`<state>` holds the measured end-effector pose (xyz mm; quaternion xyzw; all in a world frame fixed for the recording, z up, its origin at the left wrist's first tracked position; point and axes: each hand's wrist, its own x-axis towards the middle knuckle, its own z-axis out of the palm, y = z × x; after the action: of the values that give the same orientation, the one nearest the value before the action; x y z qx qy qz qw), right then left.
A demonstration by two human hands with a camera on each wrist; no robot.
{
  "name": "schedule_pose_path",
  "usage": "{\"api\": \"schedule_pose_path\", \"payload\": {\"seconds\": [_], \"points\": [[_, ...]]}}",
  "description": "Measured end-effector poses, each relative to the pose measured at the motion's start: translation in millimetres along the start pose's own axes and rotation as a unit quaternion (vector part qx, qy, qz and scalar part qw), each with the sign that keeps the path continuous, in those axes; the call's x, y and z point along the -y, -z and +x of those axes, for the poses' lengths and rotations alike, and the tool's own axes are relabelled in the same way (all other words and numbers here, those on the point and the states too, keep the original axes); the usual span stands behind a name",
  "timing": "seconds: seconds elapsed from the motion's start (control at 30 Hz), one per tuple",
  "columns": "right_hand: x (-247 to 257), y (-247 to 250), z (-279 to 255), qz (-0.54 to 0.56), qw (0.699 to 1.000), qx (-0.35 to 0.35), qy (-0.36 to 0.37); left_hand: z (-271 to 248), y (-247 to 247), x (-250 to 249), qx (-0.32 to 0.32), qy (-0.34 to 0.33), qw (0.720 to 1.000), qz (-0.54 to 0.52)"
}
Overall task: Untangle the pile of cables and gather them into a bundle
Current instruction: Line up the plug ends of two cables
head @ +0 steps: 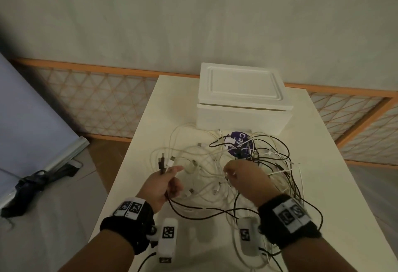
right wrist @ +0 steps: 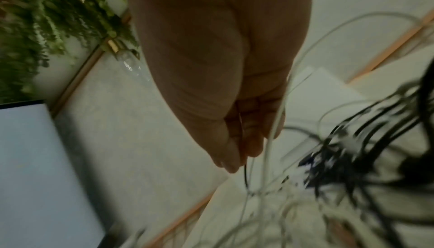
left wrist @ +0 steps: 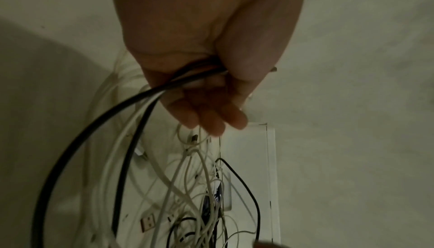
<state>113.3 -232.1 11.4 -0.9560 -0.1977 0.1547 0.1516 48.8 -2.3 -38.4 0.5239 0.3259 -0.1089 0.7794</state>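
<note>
Cables (head: 217, 164) in left hand (head: 163, 182)

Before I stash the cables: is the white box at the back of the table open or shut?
Shut. The white box has its lid seated flat on top, with only a thin seam showing around it.

White lidded box (head: 243, 101) on table (head: 318, 153).

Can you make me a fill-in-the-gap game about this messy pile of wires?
1. The left hand grips a few cable ends, some black and some ____.
2. Behind the cable pile sits a closed white ____.
3. A round purple label lies ____ the tangled cables.
4. The cables lie on a white ____.

Missing words: white; box; under; table
</note>
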Motion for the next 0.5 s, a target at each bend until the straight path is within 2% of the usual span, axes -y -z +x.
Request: {"api": "schedule_pose_path", "payload": {"seconds": [0.1,0.2,0.3,0.4,0.5], "points": [[27,-22,14,-0.029,0.994,0.055,0.089,0,-3,-1,-0.003,0.005,1.0,0.021],[51,-47,29,-0.028,0.983,0.073,0.167,0,0,4,-0.024,0.014,0.999,0.03],[60,-72,46,-0.063,0.976,0.116,0.174,0,5,9,-0.046,0.012,0.998,0.031],[55,-89,52,-0.159,0.961,0.157,0.165,1,11,8,-0.043,0.007,0.998,0.043],[48,-93,50,-0.201,0.951,0.152,0.178,3,17,7,-0.032,-0.007,0.999,0.031]]}}
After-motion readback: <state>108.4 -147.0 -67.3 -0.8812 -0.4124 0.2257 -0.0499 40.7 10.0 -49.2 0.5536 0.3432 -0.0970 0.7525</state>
